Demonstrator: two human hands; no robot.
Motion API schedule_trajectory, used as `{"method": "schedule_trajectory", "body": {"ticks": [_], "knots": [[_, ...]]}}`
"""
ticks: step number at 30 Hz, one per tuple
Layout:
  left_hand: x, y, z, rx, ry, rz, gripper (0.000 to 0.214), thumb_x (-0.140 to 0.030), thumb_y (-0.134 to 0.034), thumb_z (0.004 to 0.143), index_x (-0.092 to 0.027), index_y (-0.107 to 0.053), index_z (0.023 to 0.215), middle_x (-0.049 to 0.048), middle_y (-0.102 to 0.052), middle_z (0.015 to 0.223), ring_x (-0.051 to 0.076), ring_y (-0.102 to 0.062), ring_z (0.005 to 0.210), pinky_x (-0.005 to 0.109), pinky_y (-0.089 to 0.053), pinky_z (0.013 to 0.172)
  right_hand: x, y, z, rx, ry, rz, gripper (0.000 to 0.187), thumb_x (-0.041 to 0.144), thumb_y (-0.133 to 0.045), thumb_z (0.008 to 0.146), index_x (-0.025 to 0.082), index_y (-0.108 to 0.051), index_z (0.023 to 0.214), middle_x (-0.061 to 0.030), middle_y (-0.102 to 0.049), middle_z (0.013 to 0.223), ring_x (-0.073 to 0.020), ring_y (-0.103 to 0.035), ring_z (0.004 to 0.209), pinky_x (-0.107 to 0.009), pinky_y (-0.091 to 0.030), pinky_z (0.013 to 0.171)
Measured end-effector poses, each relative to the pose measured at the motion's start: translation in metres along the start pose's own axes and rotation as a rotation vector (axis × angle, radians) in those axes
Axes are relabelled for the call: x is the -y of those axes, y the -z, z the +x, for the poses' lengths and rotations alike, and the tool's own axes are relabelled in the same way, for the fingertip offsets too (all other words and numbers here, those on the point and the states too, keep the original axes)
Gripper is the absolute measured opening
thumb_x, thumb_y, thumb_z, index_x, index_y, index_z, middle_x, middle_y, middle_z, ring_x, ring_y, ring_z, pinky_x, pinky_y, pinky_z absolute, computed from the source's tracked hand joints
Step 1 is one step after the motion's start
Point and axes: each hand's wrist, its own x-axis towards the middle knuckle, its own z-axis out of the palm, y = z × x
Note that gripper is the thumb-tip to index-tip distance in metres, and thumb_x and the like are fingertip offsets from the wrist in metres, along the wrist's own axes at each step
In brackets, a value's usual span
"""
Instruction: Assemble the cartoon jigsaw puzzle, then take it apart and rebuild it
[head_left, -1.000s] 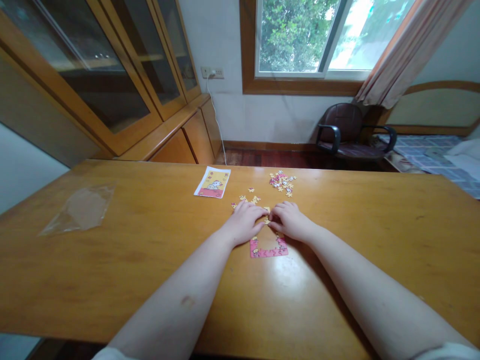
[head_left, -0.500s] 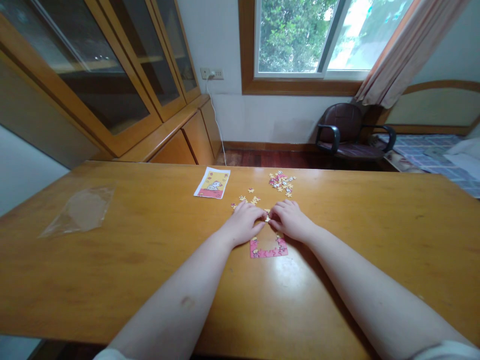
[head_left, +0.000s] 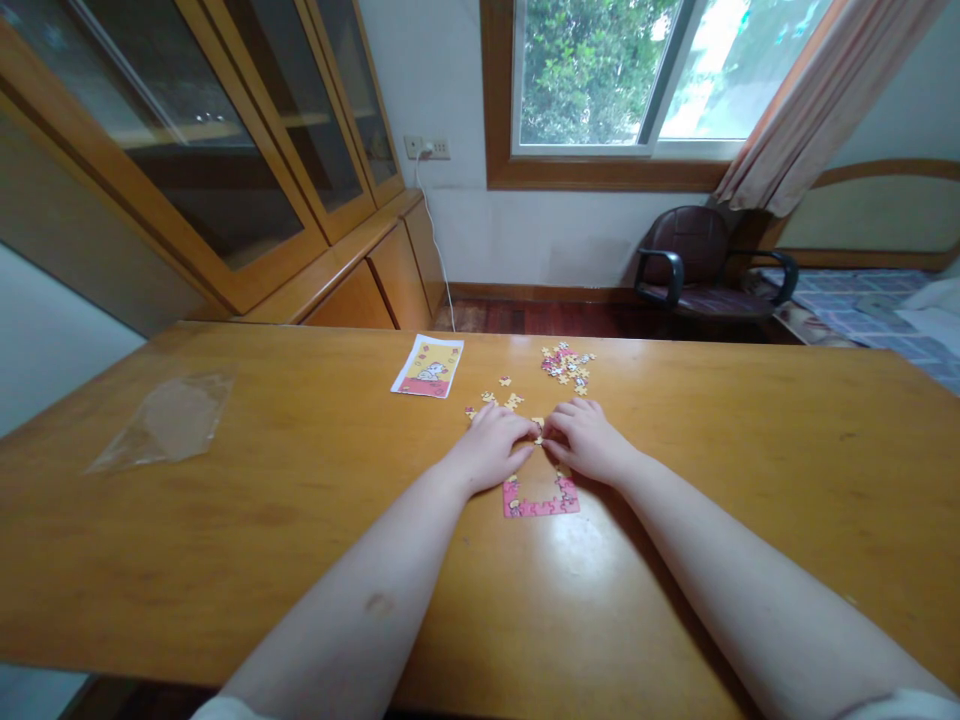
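Both my hands meet over small yellow jigsaw puzzle pieces (head_left: 538, 425) at the middle of the table. My left hand (head_left: 496, 446) has its thumb and fingertips closed on the left side of these pieces. From the right, my right hand (head_left: 585, 438) pinches at the same spot. Just below them lies a partly joined puzzle border (head_left: 541, 507), pink along its bottom and sides; my hands cover its upper part. Loose yellow pieces (head_left: 513, 401) lie beyond my left fingers. A heap of mixed pieces (head_left: 566, 365) sits farther back to the right.
A picture card (head_left: 428, 366) with a white animal on yellow and pink lies at the back of the wooden table (head_left: 300, 540). A clear plastic bag (head_left: 169, 420) lies flat at the left. Beyond the table stand a glass-door cabinet (head_left: 315, 215) and an armchair (head_left: 694, 260).
My hands stay at the same pieces, with the fingertips shifting slightly around them. The whole view has moved a little to the right.
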Motion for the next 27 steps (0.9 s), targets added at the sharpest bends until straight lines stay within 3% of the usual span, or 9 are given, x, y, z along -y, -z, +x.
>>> {"method": "schedule_trajectory", "body": {"ticks": [17, 21, 23, 27], "knots": [[0.001, -0.003, 0.000, -0.008, 0.018, -0.028, 0.020, -0.028, -0.053, 0.085, -0.026, -0.063, 0.102, 0.0019, -0.066, 0.107, 0.021, -0.053, 0.107, 0.044, -0.028, 0.107, -0.002, 0.002, -0.002, -0.009, 0.026, 0.030, 0.017, 0.026, -0.054, 0.086, 0.025, -0.070, 0.091, -0.0048, -0.062, 0.089, -0.0203, -0.047, 0.090, -0.036, -0.029, 0.086], [0.003, -0.001, 0.002, -0.074, 0.025, -0.030, 0.018, -0.025, -0.053, 0.084, -0.025, -0.064, 0.098, 0.0014, -0.067, 0.105, 0.020, -0.054, 0.104, 0.040, -0.034, 0.103, -0.003, 0.001, -0.001, -0.021, 0.022, 0.043, 0.017, 0.027, -0.054, 0.086, 0.026, -0.071, 0.090, -0.0047, -0.061, 0.087, -0.0204, -0.047, 0.089, -0.036, -0.029, 0.085], [0.010, -0.001, 0.003, -0.156, 0.110, -0.001, 0.018, -0.024, -0.050, 0.084, -0.024, -0.065, 0.095, 0.0022, -0.068, 0.100, 0.021, -0.056, 0.100, 0.039, -0.038, 0.098, -0.003, 0.001, -0.001, -0.031, 0.016, 0.039, 0.017, 0.028, -0.054, 0.086, 0.026, -0.071, 0.089, -0.0047, -0.061, 0.087, -0.0205, -0.047, 0.089, -0.036, -0.029, 0.085], [0.031, 0.000, 0.002, -0.340, 0.410, 0.089, 0.020, -0.024, -0.048, 0.084, -0.022, -0.064, 0.095, 0.0055, -0.067, 0.100, 0.024, -0.056, 0.098, 0.040, -0.043, 0.091, -0.005, 0.001, 0.000, -0.033, -0.013, 0.023, 0.018, 0.026, -0.054, 0.086, 0.025, -0.071, 0.088, -0.0053, -0.062, 0.088, -0.0211, -0.047, 0.090, -0.037, -0.029, 0.084]]}}
